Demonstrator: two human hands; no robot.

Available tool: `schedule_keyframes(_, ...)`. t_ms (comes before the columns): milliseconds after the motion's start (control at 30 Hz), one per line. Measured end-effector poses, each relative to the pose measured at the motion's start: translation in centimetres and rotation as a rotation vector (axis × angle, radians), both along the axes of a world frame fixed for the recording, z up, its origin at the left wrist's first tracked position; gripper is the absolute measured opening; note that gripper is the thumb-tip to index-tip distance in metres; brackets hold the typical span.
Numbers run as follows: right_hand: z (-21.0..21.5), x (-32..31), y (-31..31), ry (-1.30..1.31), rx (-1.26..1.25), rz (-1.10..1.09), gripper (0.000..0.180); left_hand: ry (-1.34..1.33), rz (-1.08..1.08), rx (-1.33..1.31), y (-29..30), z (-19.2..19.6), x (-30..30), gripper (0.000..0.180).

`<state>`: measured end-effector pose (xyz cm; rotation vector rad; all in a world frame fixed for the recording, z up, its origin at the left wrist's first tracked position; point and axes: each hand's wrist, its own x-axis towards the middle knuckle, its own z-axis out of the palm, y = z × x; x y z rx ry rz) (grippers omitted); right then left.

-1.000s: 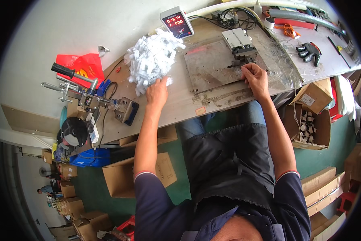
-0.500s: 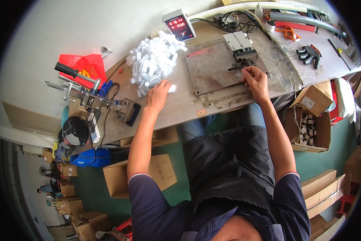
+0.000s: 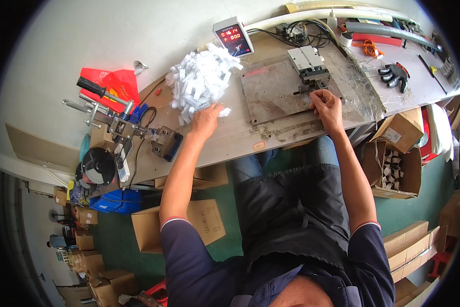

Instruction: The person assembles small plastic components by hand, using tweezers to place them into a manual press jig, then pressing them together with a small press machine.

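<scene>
A heap of white bristly plastic pieces [image 3: 201, 74] lies on the bench, left of centre. My left hand [image 3: 207, 121] is at the heap's near edge with its fingers curled down; what they hold, if anything, is hidden. One loose white piece [image 3: 225, 112] lies just right of these fingertips. My right hand [image 3: 327, 109] is closed in a pinch directly in front of a small metal clamping fixture [image 3: 313, 77], which stands on a flat steel plate [image 3: 271, 94]. Whatever sits between the right fingertips is too small to make out.
A counter box with red digits [image 3: 233, 37] stands behind the heap. At left is a lever press with a black handle [image 3: 89, 88]. A work glove [image 3: 394, 77] lies on the right side. Below the bench's right end, an open carton [image 3: 388, 171] holds curled pieces.
The whole view has shifted slightly, with the bench a little lower and to the right. Both hands stay at nearly the same places, the left by the heap and the right by the fixture.
</scene>
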<state>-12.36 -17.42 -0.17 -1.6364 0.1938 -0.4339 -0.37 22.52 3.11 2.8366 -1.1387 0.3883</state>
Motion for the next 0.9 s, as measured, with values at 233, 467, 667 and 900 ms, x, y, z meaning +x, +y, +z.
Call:
schedule_keyframes(233,0.5,-0.3,-0.1,0.03,0.019,-0.005,0.019,-0.053,-0.016,-0.326,-5.1,1.4,-3.0,0.037)
schedule_keyframes(467,-0.6,0.2,-0.5,-0.025,0.03,0.048,0.019,0.809,0.178,-1.314,-12.7,3.8,-3.7,0.026)
schedule_keyframes(667,-0.3,-0.5,1.1,-0.059,0.005,0.172,0.021,1.376,-0.015,-1.678,-18.9,1.4,-4.0,0.036)
schedule_keyframes(900,1.7,-1.2,-0.3,0.176,0.3,0.386,0.019,1.534,-0.09,-1.64,-22.8,-1.2,-4.7,0.027)
